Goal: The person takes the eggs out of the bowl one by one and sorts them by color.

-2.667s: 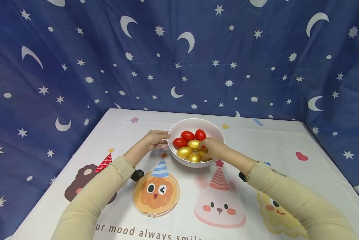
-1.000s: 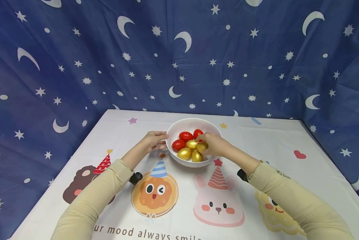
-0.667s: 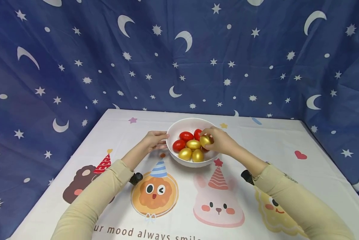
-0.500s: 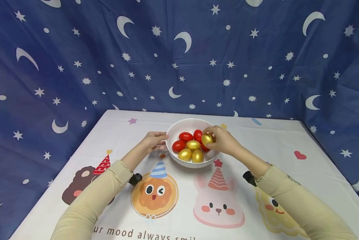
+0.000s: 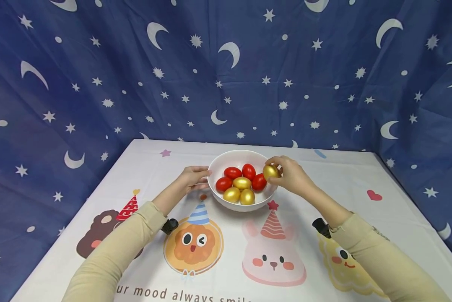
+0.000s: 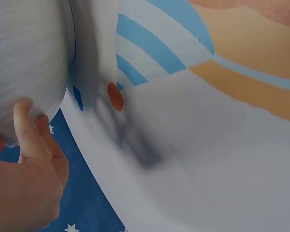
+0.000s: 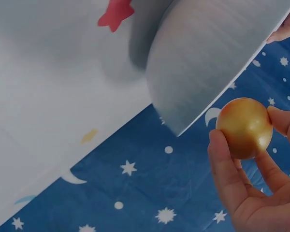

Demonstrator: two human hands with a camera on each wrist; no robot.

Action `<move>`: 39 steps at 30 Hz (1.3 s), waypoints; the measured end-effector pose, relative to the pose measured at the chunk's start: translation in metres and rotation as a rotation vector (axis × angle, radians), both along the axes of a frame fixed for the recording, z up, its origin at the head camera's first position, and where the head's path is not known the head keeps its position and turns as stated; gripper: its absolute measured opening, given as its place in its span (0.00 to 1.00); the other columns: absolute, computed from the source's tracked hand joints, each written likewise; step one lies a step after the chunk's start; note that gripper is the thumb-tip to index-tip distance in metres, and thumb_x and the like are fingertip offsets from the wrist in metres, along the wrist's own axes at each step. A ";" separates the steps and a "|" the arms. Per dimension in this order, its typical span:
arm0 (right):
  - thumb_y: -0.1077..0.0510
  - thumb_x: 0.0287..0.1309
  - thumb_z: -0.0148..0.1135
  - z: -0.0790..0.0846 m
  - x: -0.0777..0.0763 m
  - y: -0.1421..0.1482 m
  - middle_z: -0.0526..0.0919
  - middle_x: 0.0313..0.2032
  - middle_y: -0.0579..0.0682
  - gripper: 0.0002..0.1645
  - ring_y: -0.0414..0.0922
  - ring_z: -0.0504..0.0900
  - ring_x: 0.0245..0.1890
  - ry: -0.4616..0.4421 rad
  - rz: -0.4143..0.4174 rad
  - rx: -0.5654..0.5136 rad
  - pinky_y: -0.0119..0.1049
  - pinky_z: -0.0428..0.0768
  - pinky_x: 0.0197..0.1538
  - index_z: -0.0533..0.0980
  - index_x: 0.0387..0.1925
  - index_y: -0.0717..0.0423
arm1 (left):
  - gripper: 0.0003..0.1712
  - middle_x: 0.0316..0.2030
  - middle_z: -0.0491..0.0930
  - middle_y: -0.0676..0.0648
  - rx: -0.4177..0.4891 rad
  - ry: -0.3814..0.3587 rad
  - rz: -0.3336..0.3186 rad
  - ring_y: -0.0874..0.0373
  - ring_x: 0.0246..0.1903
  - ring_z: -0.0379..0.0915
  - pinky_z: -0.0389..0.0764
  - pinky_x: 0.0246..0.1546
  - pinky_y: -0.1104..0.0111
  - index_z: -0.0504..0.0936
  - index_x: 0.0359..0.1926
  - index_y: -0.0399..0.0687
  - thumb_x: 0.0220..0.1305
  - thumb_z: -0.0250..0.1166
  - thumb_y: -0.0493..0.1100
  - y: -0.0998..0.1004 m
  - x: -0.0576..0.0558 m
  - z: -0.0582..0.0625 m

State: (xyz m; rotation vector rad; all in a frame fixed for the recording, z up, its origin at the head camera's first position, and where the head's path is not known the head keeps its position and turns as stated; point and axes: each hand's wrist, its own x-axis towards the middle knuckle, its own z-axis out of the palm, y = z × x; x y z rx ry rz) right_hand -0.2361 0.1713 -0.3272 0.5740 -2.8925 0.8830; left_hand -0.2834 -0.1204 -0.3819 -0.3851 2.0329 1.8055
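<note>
A white bowl stands on the table, holding several red eggs and three gold eggs. My left hand grips its left side, thumb at the rim and fingers against the outer wall; the left wrist view shows those fingers on the bowl's outside. Over the right rim, my right hand pinches another gold egg between thumb and fingertips. In the right wrist view that egg is apart from the bowl.
The table is covered by a white cloth printed with cartoon faces in party hats. Behind it hangs a blue curtain with moons and stars. A small black device sits at the left wrist, another black device at the right.
My right hand has taken a gold egg from among the others, lifted it and carried it right to the bowl's rim. The left hand keeps its grip on the bowl.
</note>
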 end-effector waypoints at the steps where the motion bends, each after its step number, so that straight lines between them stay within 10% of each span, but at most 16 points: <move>1: 0.65 0.48 0.68 -0.001 0.000 0.001 0.78 0.42 0.60 0.22 0.52 0.75 0.37 0.004 -0.005 -0.001 0.39 0.85 0.39 0.76 0.48 0.63 | 0.26 0.58 0.73 0.38 0.000 -0.002 0.002 0.56 0.40 0.81 0.87 0.40 0.70 0.70 0.63 0.43 0.65 0.61 0.41 0.000 0.001 0.001; 39: 0.60 0.52 0.64 -0.048 -0.055 0.041 0.78 0.39 0.68 0.26 0.55 0.76 0.36 -0.180 -0.273 0.026 0.36 0.83 0.36 0.71 0.50 0.72 | 0.29 0.60 0.71 0.37 0.062 -0.069 0.004 0.51 0.50 0.75 0.88 0.35 0.73 0.67 0.66 0.47 0.65 0.61 0.42 -0.002 -0.002 0.000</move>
